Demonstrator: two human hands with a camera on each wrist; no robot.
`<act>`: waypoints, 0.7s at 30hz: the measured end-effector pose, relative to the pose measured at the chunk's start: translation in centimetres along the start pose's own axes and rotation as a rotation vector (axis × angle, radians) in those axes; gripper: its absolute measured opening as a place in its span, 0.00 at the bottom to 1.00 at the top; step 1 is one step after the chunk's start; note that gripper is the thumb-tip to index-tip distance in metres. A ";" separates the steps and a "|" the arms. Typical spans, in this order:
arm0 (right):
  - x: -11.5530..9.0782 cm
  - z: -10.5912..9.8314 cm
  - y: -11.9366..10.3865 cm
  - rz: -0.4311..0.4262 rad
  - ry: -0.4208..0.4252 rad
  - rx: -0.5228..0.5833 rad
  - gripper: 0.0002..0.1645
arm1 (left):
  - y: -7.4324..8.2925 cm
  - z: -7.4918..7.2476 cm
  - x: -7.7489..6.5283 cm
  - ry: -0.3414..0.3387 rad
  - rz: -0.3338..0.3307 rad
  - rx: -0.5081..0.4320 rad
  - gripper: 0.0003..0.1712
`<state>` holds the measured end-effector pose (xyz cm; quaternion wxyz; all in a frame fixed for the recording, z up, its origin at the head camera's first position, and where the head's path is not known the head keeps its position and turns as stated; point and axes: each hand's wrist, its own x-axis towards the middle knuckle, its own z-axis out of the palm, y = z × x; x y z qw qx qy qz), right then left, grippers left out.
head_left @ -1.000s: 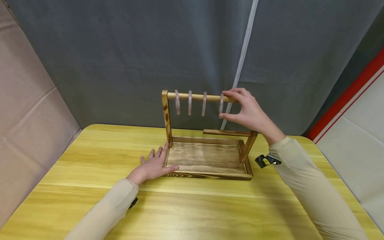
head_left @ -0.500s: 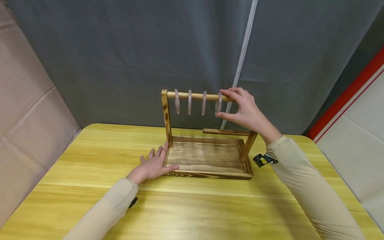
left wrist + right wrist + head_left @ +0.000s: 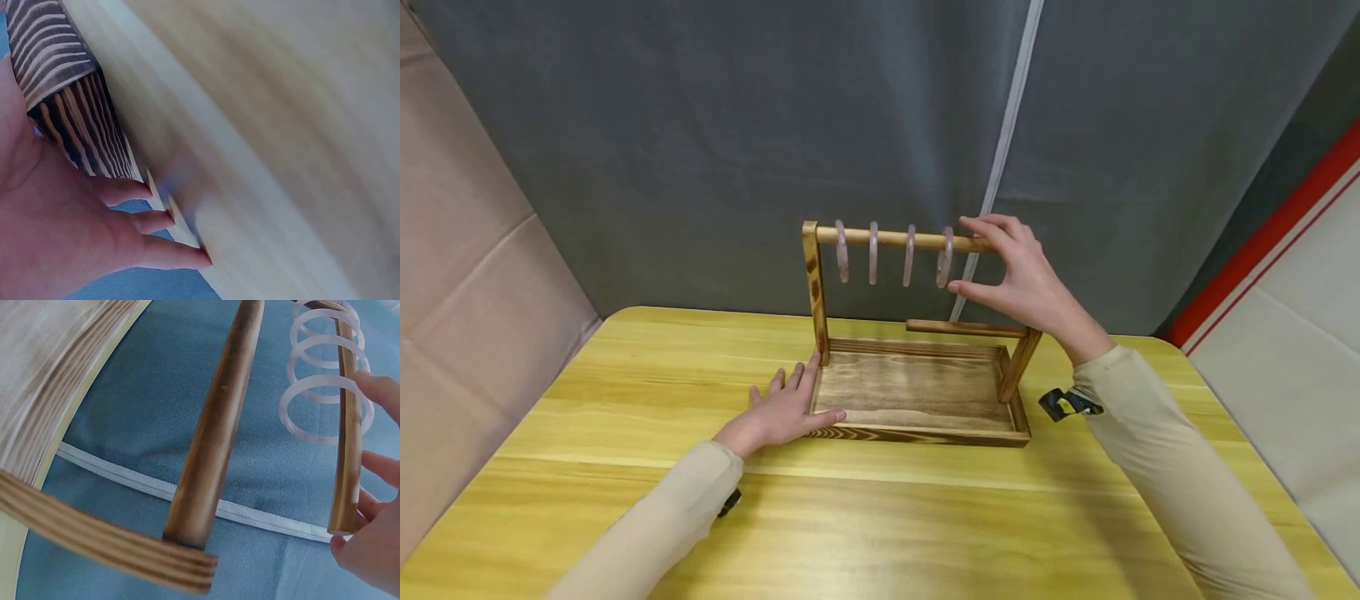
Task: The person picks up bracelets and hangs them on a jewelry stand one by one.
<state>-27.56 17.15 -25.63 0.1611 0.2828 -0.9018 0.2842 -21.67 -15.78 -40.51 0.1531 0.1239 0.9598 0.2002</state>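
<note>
In the head view, several pale, translucent bangles hang along the upper rod (image 3: 891, 239) of a wooden bangle stand. The rightmost bangle (image 3: 944, 258) is nearest to my right hand (image 3: 1026, 271), whose thumb and fingers are spread around the free end of the rod. The right wrist view has one digit at the edge of the closest bangle (image 3: 294, 428) and none curled round it. My left hand (image 3: 782, 412) rests with spread fingers at the left end of the stand's tray base (image 3: 925, 437). Its fingers (image 3: 165, 250) lie straight in the left wrist view.
A lower rod (image 3: 966, 329) on a short post (image 3: 1021, 367) juts left over the tray, with no bangles on it. The stand sits on a yellow wood-grain table (image 3: 880, 517). Behind it hangs a grey curtain (image 3: 737, 150) with a white strip.
The rightmost bangle has slid slightly left along the upper rod. My right hand first moved left with it, then let go and drew back a little right. The left hand stays put.
</note>
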 end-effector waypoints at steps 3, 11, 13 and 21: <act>-0.5 -0.5 0.1 0.028 0.002 0.025 0.47 | -0.1 0.1 0.1 0.003 -0.006 0.010 0.61; -2.2 -1.4 1.6 0.008 0.079 0.095 0.39 | -0.3 -0.2 0.0 0.041 0.037 0.037 0.60; -2.8 -1.6 2.1 0.018 0.089 0.108 0.38 | -0.5 -0.3 -0.1 0.060 0.058 0.049 0.58; -5.0 -2.2 3.9 0.092 0.055 0.084 0.37 | -1.1 -0.8 -0.4 0.203 0.115 0.070 0.51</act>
